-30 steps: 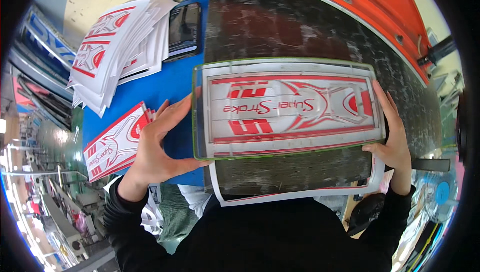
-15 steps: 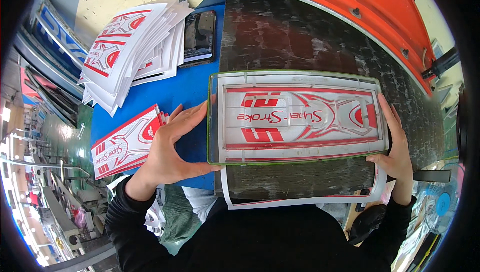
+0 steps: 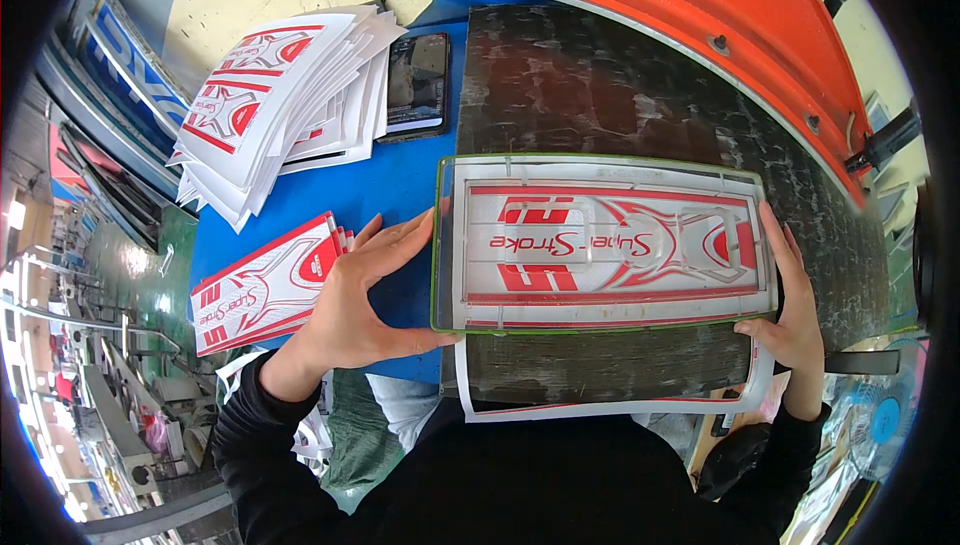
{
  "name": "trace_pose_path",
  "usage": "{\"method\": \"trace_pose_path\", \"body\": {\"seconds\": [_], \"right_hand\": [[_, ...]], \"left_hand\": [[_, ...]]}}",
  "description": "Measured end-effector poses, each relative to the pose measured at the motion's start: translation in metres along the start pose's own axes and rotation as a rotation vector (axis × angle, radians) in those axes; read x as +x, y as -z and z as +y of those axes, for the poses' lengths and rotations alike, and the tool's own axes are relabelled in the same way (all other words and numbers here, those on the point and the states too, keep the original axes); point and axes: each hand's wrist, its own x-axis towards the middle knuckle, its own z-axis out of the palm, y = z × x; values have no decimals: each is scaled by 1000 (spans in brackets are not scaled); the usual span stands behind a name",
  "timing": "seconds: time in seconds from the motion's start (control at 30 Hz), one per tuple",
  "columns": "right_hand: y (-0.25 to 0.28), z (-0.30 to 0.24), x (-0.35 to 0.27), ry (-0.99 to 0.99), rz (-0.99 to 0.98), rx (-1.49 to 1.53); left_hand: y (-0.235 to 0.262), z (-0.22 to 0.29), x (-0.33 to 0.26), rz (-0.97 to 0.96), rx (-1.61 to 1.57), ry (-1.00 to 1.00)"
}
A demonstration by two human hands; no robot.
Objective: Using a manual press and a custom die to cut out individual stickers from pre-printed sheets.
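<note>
Two hands are bracketing one clear plastic template (image 3: pixel 605 243), and we are noting how it sits between them. We are holding the template flat over a red-and-white printed sheet, with its long axis running left to right across the near part of the dark work plate (image 3: pixel 600 75). Our left hand (image 3: pixel 365 300) is lying at the template's left short edge, fingers extended and spread flat, thumb tucked along its near left corner; it is pressing the edge rather than closing around it. Our right hand (image 3: pixel 790 310) is sitting at the opposite short edge, fingers straight along that edge and thumb on the near right corner, likewise open and flat. Both hands are touching the template, one at each end. A white offcut frame (image 3: pixel 600 407) is protruding past the template's near edge. Left of the plate, on the blue table (image 3: pixel 405 175), a fanned stack of printed sheets (image 3: pixel 275 105) is lying well apart, with a smaller pile (image 3: pixel 265 285) just beside our left hand.
</note>
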Motion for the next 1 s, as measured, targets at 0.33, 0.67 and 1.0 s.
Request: {"method": "trace_pose_path", "body": {"seconds": [0.33,0.67,1.0], "right_hand": [[5,-5,8,25,4,301],[175,180,33,-79,1103,347],[204,197,93,-216,1054,838]], "left_hand": [[-2,6,-2,55,83,-34],[-2,17,-8,340,201,-422],[-13,11,-14,505,355,-719]]}}
